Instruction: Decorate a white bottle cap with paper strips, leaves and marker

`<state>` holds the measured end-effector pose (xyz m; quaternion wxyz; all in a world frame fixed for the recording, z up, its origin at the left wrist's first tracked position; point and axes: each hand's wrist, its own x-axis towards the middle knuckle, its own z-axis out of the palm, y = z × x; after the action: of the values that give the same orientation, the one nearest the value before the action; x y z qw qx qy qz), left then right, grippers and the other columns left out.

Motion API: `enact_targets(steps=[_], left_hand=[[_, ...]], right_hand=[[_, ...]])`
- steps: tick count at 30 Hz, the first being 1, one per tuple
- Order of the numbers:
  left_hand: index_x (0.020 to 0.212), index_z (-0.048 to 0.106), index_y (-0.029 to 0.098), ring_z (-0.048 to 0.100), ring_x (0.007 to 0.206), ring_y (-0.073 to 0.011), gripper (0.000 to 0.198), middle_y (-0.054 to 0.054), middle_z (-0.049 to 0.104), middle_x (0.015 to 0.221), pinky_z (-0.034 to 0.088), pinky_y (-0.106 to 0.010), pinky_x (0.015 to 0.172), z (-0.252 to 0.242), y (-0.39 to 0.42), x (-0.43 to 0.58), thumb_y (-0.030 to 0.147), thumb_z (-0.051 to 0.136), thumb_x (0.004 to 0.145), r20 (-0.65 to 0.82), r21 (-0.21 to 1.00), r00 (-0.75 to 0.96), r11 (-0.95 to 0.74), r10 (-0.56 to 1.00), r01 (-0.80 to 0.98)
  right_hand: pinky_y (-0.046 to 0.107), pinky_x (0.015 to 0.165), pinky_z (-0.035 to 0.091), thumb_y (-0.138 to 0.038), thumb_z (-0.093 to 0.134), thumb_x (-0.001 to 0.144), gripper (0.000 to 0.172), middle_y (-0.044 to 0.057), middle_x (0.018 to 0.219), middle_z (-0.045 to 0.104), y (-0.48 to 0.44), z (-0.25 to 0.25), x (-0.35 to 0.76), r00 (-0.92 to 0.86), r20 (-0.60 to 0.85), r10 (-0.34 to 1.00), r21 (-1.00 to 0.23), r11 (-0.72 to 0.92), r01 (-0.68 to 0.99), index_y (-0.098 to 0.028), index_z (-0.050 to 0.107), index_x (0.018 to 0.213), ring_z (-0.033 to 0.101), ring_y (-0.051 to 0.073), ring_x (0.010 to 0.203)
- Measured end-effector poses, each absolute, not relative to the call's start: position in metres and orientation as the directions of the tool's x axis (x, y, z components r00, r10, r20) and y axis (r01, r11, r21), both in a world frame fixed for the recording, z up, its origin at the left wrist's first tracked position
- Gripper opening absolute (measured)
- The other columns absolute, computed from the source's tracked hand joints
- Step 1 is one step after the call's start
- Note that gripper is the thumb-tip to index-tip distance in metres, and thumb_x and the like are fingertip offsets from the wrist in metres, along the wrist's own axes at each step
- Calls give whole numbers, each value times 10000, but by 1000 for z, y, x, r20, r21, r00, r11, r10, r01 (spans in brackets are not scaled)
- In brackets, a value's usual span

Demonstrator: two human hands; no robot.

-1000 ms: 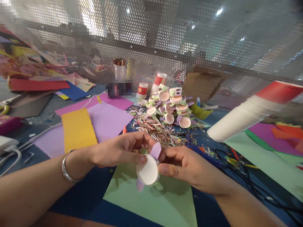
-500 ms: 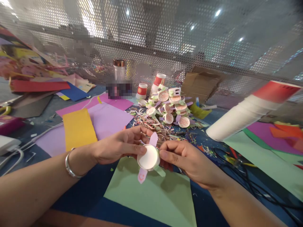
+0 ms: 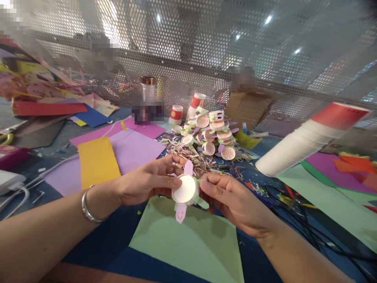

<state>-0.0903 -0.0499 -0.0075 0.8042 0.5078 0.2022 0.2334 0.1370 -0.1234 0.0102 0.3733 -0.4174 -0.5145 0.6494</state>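
A small craft made from a cut-down paper cup (image 3: 185,190) hangs above a green sheet (image 3: 188,243), its round white face toward me. Paper tabs stick out around it like a turtle's head and limbs: a lilac one at the top, a lilac one with a red smiley below, and green ones on the right. My left hand (image 3: 153,179) is closed on its left rim, thumb on the white disc. With thumb and forefinger, my right hand (image 3: 222,192) pinches a green tab at the upper right; its other fingers are partly hidden.
Behind my hands, similar cup crafts (image 3: 209,135) are piled near paper shreds (image 3: 188,151). A long stack of paper cups (image 3: 309,137) leans at right, above black cables (image 3: 297,220). Yellow paper (image 3: 98,163) and lilac paper (image 3: 134,147) lie left. Perforated metal (image 3: 176,51) stands behind.
The cup craft has turned slightly, its smiley tab shifting right and up and its top tab left. My right fingers have moved slightly right from the rim, onto the green tab.
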Motion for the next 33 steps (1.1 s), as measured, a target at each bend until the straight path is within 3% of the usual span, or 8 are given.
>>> enact_targets(steps=[7, 11, 24, 33], left_hand=[[1202, 532, 242, 638, 881, -143, 330, -27, 617, 1052, 519, -244, 748, -7, -48, -91, 198, 679, 910, -92, 920, 804, 359, 588, -157], [1194, 528, 238, 625, 885, -136, 315, -21, 604, 1041, 509, -237, 745, -7, -49, -90, 206, 677, 918, -90, 927, 804, 344, 587, -148], [1177, 533, 223, 615, 872, -134, 339, -26, 606, 1020, 501, -228, 714, -6, -50, -89, 216, 716, 892, -73, 938, 800, 314, 595, -149], [1121, 571, 213, 651, 849, -135, 333, -23, 631, 1015, 550, -228, 707, -4, -49, -91, 150, 747, 845, -70, 922, 789, 342, 610, -183]], right_hand=[[224, 587, 397, -448, 774, 863, 285, 15, 854, 628, -124, 11, 134, -372, -146, 917, -983, -178, -53, -181, 719, 943, 500, 104, 703], [213, 585, 383, -422, 794, 850, 274, 10, 854, 646, -124, 9, 131, -370, -143, 918, -984, -173, -48, -183, 736, 973, 483, 90, 692], [231, 574, 377, -471, 804, 821, 318, -7, 760, 585, -126, 12, 130, -376, -142, 916, -988, -152, 1, -179, 690, 877, 469, 100, 667], [247, 574, 362, -487, 709, 907, 317, -11, 733, 565, -124, 10, 136, -314, -84, 946, -995, -95, -18, -179, 687, 837, 459, 103, 638]])
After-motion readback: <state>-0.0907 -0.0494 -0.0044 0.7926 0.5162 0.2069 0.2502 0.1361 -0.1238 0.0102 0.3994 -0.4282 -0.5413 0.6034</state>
